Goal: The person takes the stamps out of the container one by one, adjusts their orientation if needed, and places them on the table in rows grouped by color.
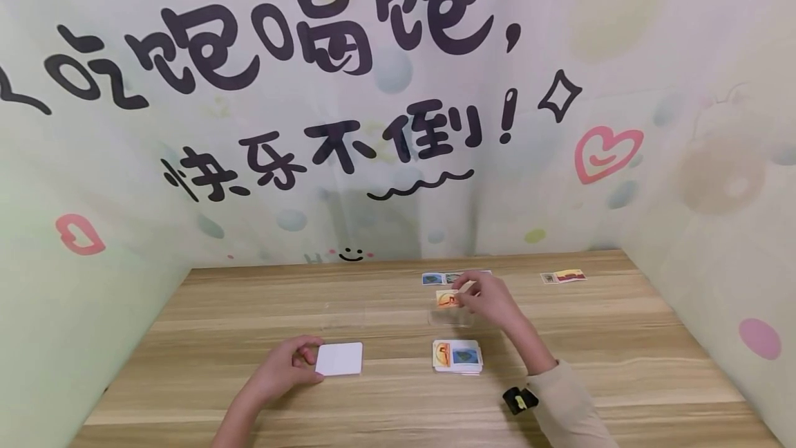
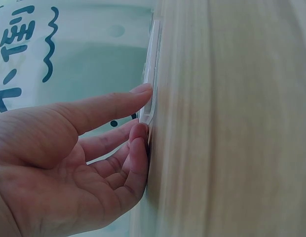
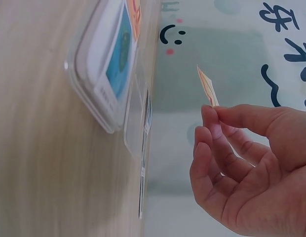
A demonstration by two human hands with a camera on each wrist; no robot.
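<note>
In the head view my right hand [image 1: 488,298] is raised over the table's back half. Its thumb and fingertips pinch a small orange-and-white stamp-like paper [image 1: 446,298], seen nearly edge-on as a thin slip [image 3: 207,85] in the right wrist view. Below it lies a transparent plastic piece [image 1: 450,320]. My left hand [image 1: 282,368] holds the left side of a flat white rectangular card or case [image 1: 340,359], thumb at the near corner and fingers at the far one. The left wrist view shows it as a thin edge [image 2: 152,64], low against the tabletop.
Right of centre sits a white case [image 1: 457,366] with an orange and a blue picture paper on top. A row of stamp-like papers [image 1: 433,279] lies behind my right hand, with another pair [image 1: 563,276] farther right. A faint transparent piece [image 1: 343,316] lies left of centre.
</note>
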